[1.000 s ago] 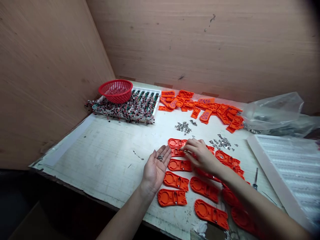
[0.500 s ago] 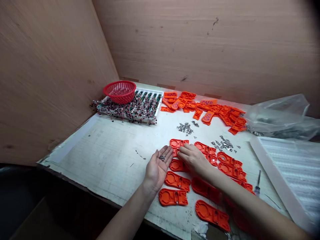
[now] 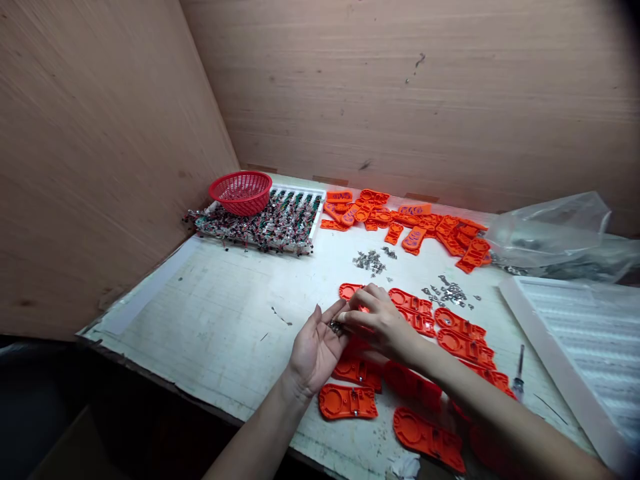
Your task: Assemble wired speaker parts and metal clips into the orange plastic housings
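Note:
My left hand lies palm up above the table, cupping a little heap of small metal pieces near its fingers. Over that heap, my right hand has its thumb and fingertips pinched together; what lies between them is too small to make out. Beneath and around both hands are rows of orange plastic shells, each with a round recess, and some carry small metal parts. My right hand and forearm cover several of the shells.
Loose metal pieces form two piles, one behind the shells and one to the right. A red basket rests on wired parts at the back left. More orange shells are heaped behind. A screwdriver and a white tray lie right.
My right hand has come back from a shell in the far row to the metal pieces in my left palm. My left hand remains palm up in nearly the same place.

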The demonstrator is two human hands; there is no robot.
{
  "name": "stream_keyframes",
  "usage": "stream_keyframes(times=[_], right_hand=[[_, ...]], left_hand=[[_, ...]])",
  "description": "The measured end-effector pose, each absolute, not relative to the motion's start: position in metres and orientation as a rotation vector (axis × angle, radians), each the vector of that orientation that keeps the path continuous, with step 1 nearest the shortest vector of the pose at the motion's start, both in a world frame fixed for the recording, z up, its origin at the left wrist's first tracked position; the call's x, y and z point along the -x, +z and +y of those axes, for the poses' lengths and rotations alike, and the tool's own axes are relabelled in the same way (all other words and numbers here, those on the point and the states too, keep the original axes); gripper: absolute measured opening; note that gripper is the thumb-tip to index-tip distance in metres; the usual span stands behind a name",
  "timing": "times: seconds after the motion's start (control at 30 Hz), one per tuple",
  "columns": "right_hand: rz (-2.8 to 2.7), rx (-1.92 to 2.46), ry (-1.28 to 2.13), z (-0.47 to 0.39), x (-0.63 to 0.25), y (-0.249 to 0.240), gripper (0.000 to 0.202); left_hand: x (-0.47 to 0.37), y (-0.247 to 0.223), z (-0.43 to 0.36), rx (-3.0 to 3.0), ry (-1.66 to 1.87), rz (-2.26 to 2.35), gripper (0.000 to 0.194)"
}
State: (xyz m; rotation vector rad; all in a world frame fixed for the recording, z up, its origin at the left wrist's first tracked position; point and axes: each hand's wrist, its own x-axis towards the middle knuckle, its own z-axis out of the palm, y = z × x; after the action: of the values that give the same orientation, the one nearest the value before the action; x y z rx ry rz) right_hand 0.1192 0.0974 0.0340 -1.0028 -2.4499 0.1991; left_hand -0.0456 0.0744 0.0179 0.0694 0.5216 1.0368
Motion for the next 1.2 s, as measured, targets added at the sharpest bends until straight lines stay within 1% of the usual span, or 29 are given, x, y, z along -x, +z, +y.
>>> stream_keyframes(times=[0.1, 0.2, 0.33, 0.43, 0.5, 0.57, 0.67, 0.83, 0.93, 1.0, 1.07, 1.13, 1.2], right_hand=[[-2.481, 0.974, 0.227, 0.102, -0.121, 0.038, 0.014], [-2.507, 0.983, 0.249, 0.103, -0.123, 0.040, 0.015], [-2.425, 1.130, 0.356, 0.096, -0.120, 0.041, 0.016], [-2.330, 1.249, 0.474, 0.088, -0.117, 0.044, 0.016], [-2.300, 1.257, 0.468, 0.081, -0.115, 0.046, 0.011], [-2.301, 1.213, 0.393, 0.075, -0.113, 0.047, 0.005], [-2.309, 1.161, 0.298, 0.068, -0.108, 0.042, 0.002], [-2.253, 1.220, 0.303, 0.067, -0.101, 0.029, 0.010], [-2.178, 1.260, 0.469, 0.070, -0.103, 0.029, 0.013], [-2.047, 1.251, 0.682, 0.071, -0.106, 0.033, 0.015], [-1.872, 1.229, 0.855, 0.073, -0.111, 0.035, 0.015], [-1.753, 1.233, 0.907, 0.074, -0.115, 0.035, 0.016], [-1.753, 1.263, 0.875, 0.075, -0.117, 0.033, 0.017]], left_hand=[[0.046, 0.019, 0.074, -0.098, 0.965, 0.471, 0.040], [0.045, 0.017, 0.072, -0.116, 0.923, 0.446, 0.033], [0.040, 0.014, 0.068, -0.169, 0.935, 0.451, 0.026], [0.038, 0.014, 0.067, -0.245, 0.962, 0.497, 0.025], [0.038, 0.013, 0.068, -0.235, 0.971, 0.486, 0.027], [0.039, 0.013, 0.068, -0.191, 0.965, 0.451, 0.033], [0.041, 0.013, 0.069, -0.158, 0.939, 0.443, 0.040], [0.040, 0.017, 0.070, -0.160, 0.958, 0.453, 0.044], [0.039, 0.018, 0.069, -0.170, 0.965, 0.432, 0.045], [0.039, 0.017, 0.069, -0.179, 0.958, 0.440, 0.042], [0.038, 0.015, 0.067, -0.228, 0.955, 0.475, 0.035], [0.037, 0.014, 0.065, -0.304, 0.946, 0.528, 0.025], [0.036, 0.013, 0.063, -0.371, 0.944, 0.588, 0.018]])
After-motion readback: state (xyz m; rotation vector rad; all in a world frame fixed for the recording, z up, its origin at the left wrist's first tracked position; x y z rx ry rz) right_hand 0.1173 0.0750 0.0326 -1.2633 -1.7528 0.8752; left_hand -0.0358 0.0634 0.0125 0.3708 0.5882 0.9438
